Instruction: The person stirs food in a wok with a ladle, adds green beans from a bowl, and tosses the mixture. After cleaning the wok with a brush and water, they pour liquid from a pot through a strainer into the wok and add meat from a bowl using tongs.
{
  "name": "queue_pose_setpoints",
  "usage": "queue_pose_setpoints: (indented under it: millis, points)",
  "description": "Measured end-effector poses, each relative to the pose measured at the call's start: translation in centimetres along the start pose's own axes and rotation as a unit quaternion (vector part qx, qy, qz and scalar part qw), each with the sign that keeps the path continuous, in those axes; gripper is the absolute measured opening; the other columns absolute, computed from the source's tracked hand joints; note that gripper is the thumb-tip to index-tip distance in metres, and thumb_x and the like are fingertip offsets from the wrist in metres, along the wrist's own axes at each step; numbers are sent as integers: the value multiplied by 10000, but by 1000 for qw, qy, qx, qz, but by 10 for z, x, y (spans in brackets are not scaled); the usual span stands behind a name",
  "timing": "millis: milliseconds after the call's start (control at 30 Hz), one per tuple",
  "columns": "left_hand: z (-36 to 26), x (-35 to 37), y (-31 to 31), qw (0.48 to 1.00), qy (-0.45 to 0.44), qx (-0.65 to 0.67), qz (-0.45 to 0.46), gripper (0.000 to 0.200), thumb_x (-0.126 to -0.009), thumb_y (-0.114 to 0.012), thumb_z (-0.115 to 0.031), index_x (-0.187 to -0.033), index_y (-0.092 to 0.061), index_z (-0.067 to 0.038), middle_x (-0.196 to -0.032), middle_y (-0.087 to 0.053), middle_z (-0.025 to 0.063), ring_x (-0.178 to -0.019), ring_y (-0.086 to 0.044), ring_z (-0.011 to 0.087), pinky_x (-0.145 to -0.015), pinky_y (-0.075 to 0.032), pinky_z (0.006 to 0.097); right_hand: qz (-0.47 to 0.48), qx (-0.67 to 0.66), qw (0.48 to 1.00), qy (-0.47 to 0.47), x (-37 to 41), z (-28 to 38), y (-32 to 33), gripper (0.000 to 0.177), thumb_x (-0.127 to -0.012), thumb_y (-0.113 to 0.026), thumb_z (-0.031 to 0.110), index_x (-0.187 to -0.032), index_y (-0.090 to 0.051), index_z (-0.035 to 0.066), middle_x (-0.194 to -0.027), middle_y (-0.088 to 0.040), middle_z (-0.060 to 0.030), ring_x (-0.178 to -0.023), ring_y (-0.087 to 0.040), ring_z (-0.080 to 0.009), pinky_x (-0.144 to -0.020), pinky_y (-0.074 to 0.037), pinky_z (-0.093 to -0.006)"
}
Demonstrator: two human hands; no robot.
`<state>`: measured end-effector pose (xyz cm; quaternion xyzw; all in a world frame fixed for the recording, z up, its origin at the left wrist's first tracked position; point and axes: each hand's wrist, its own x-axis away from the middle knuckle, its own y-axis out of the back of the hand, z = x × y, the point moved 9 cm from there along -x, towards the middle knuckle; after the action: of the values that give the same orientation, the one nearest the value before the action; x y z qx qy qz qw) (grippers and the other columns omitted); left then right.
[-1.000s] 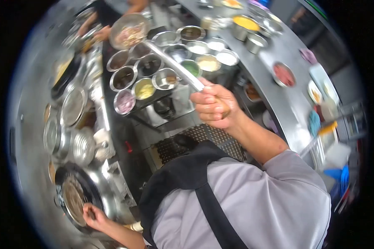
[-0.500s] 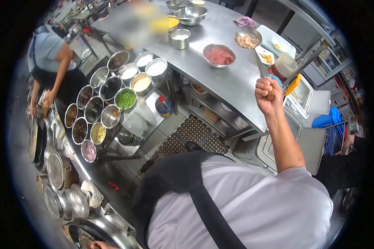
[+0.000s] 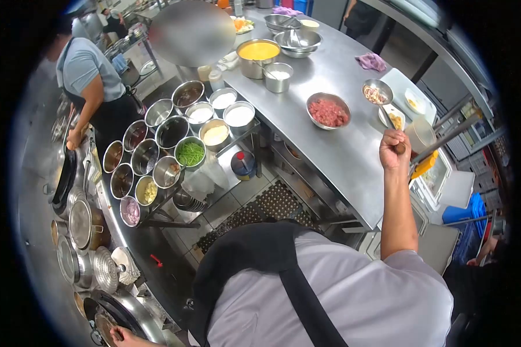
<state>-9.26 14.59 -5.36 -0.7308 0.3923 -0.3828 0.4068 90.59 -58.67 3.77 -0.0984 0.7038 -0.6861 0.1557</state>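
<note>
My right hand [image 3: 395, 147], at the end of an outstretched arm, is closed round the wooden end of a long-handled ladle [image 3: 378, 92]. Small pale and reddish-brown pieces of food lie in the ladle's bowl, which hangs over the far right part of the steel table. Just below it is a white dish [image 3: 397, 119] with yellowish-brown pieces. At the bottom left, my left hand [image 3: 128, 338] is closed on a brown handle [image 3: 116, 332] beside a dark wok [image 3: 113, 306]. What that handle belongs to is partly cut off by the frame edge.
A steel bowl of raw red meat [image 3: 328, 111] and a pot of yellow liquid [image 3: 259, 51] stand on the steel table [image 3: 307, 144]. Several metal pots of ingredients, one with chopped greens [image 3: 190, 152], crowd a rack at left. Another person [image 3: 92, 75] works at the stove.
The whole view has shifted, with the table and pots now lower and further right. My right hand still grips the ladle, and more of my left hand shows.
</note>
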Motion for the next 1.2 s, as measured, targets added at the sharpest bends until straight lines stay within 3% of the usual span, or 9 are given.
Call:
queue_pose_setpoints:
  millis: [167, 267, 400, 867, 967, 1000, 1100, 1133, 1200]
  points:
    - [-5, 2, -3, 996, -35, -81, 13, 184, -868, -484, 26, -985, -584, 127, -842, -601, 186, -792, -589, 290, -741, -509, 412, 9, -56, 998, -21, -39, -24, 25, 130, -892, -517, 28, -766, -495, 52, -705, -517, -20, -621, -546, -124, -546, -466, -273]
    - [3, 26, -4, 1000, 22, -8, 16, 188, -869, -484, 27, -988, -583, 133, -843, -599, 185, -788, -586, 293, -748, -510, 422, -33, -62, 997, -8, -60, -26, 55, 135, -902, -502, 29, -769, -495, 52, -710, -519, -23, -616, -548, -124, -540, -473, -273]
    - [-2, 35, -7, 1000, 2, -16, 9, 363, -815, -499, 105, -1172, -460, 155, -909, -539, 184, -759, -563, 286, -687, -508, 385, -1, -106, 994, -29, -59, -35, 38, 135, -898, -478, 21, -767, -489, 49, -700, -512, -18, -617, -547, -133, -542, -467, -270]
    - [-13, 31, -2, 999, -9, -50, 19, 207, -862, -500, 62, -1043, -524, 158, -833, -545, 170, -711, -547, 280, -678, -495, 397, -42, -29, 998, -21, -51, -26, 64, 100, -860, -496, 36, -762, -497, 55, -696, -507, -20, -608, -537, -136, -547, -460, -275]
    - [-5, 35, 3, 998, 61, -1, -11, 210, -827, -535, 82, -1030, -534, 138, -837, -548, 155, -731, -553, 276, -683, -507, 396, -23, -41, 999, -26, -56, -21, 47, 81, -787, -541, -5, -750, -493, 49, -715, -502, -24, -608, -504, -137, -555, -422, -262]
    - [-19, 36, 5, 988, -22, -147, -33, 191, -796, -539, 103, -985, -544, 128, -812, -536, 140, -720, -550, 267, -671, -514, 390, 6, -87, 993, -75, -47, -30, 26, 102, -779, -543, -13, -741, -485, 62, -707, -495, -27, -604, -482, -138, -559, -405, -266]
    - [1, 57, 0, 994, 43, -72, 64, 113, -754, -504, 115, -856, -543, 84, -767, -543, 142, -722, -574, 254, -711, -546, 376, 13, -54, 995, -80, -44, -30, 4, 137, -806, -513, -37, -744, -465, 76, -689, -457, -31, -590, -467, -137, -555, -417, -262]
    - [3, 71, -4, 995, 30, -98, 20, 76, -762, -519, 96, -835, -533, 78, -758, -527, 129, -714, -557, 255, -695, -536, 377, -9, -45, 995, -89, -46, -20, 8, 174, -802, -479, -85, -734, -447, 72, -697, -447, -34, -601, -473, -138, -541, -418, -256]
    - [0, 67, 2, 999, 32, 27, 34, 164, -788, -539, 78, -946, -498, 96, -850, -537, 169, -767, -557, 279, -705, -539, 378, 39, 20, 998, -51, -52, -12, -5, 216, -836, -455, -111, -720, -421, 68, -698, -427, -32, -605, -475, -137, -533, -416, -256]
